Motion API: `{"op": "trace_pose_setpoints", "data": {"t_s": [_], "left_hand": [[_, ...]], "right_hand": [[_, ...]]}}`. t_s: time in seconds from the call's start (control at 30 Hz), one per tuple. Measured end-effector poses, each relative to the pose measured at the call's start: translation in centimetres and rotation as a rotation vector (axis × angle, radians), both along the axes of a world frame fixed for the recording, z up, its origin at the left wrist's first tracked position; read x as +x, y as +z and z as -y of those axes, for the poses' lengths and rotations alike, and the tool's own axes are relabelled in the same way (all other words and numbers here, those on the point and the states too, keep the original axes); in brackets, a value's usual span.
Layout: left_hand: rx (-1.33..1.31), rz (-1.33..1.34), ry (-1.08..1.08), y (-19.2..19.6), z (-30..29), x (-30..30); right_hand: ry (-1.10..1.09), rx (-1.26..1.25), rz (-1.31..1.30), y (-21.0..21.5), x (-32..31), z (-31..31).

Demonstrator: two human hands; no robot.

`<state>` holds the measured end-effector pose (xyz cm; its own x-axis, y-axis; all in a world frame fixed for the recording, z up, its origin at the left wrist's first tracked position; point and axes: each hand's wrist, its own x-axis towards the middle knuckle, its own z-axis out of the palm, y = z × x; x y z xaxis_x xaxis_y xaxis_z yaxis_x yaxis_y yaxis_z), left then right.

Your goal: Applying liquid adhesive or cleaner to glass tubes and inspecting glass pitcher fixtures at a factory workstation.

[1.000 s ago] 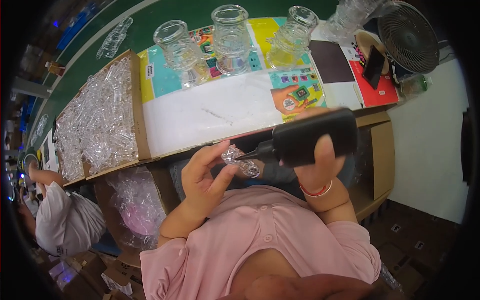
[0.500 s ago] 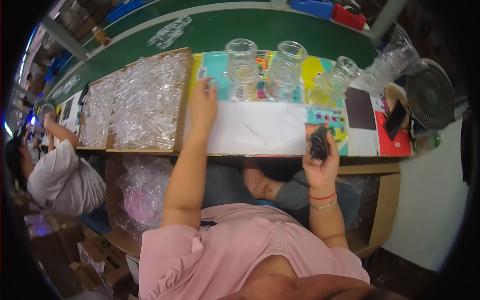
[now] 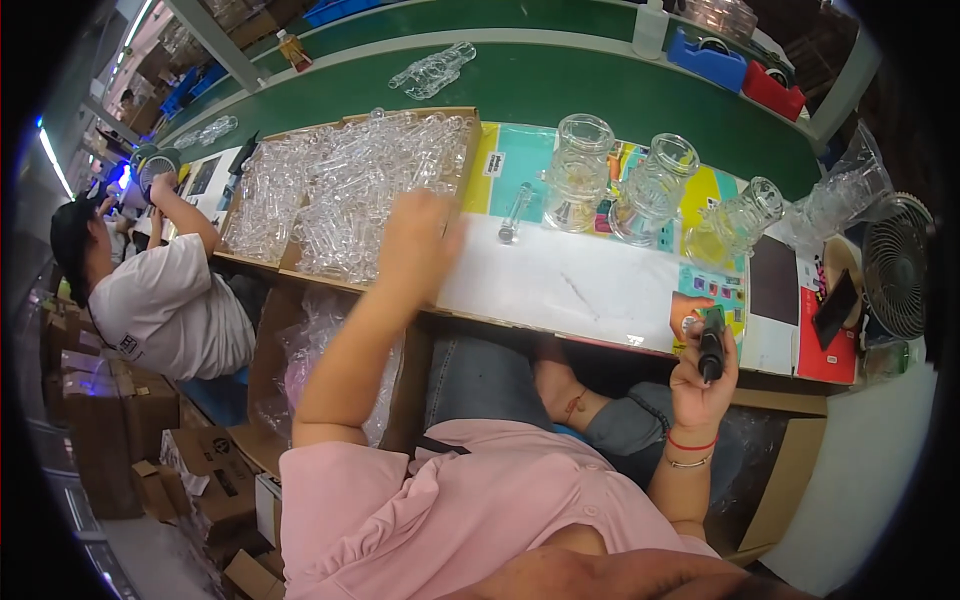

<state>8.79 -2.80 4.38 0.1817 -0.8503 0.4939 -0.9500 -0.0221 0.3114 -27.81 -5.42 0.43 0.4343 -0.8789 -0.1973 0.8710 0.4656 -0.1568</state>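
My left hand [image 3: 418, 245], blurred by motion, is over the right edge of a cardboard box [image 3: 468, 150] full of small clear glass tubes [image 3: 350, 190]. Its fingers are too smeared to read. One glass tube [image 3: 516, 213] with a rounded end lies alone between that hand and the glass vessels. My right hand [image 3: 703, 385] is closed around a black handheld tool [image 3: 711, 345] with a narrow end, near the table's front edge. Two clear glass vessels [image 3: 578, 175] [image 3: 655, 190] stand upright on the colourful mat; a third vessel [image 3: 735, 225] leans or lies to their right.
White paper [image 3: 560, 285] covers the work surface before me. A tall glass piece [image 3: 840, 190], a fan [image 3: 897, 265] and a phone [image 3: 835, 310] are at the right. Blue and red tape dispensers [image 3: 770, 95] stand behind. At far left, a co-worker [image 3: 165, 290] sits working.
My left hand has moved from beside the vessels back toward the box, and a glass tube now shows where it was. My right hand still holds the black tool. The view has shifted.
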Motion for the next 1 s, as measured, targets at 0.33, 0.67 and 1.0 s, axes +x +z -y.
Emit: {"op": "trace_pose_setpoints", "data": {"t_s": [0.33,0.67,1.0], "left_hand": [[0.329,0.318,0.254,0.6,2.4,13.4],[-0.089,-0.693,-0.238,5.0,-3.0,-2.3],[-0.097,-1.101,-0.62,-1.6,-4.4,-11.8]], "right_hand": [[0.004,0.027,-0.007,0.2,0.7,-0.8],[-0.027,0.012,0.049,1.3,0.0,-1.5],[-0.125,0.045,-0.084,2.4,0.2,-2.1]]}}
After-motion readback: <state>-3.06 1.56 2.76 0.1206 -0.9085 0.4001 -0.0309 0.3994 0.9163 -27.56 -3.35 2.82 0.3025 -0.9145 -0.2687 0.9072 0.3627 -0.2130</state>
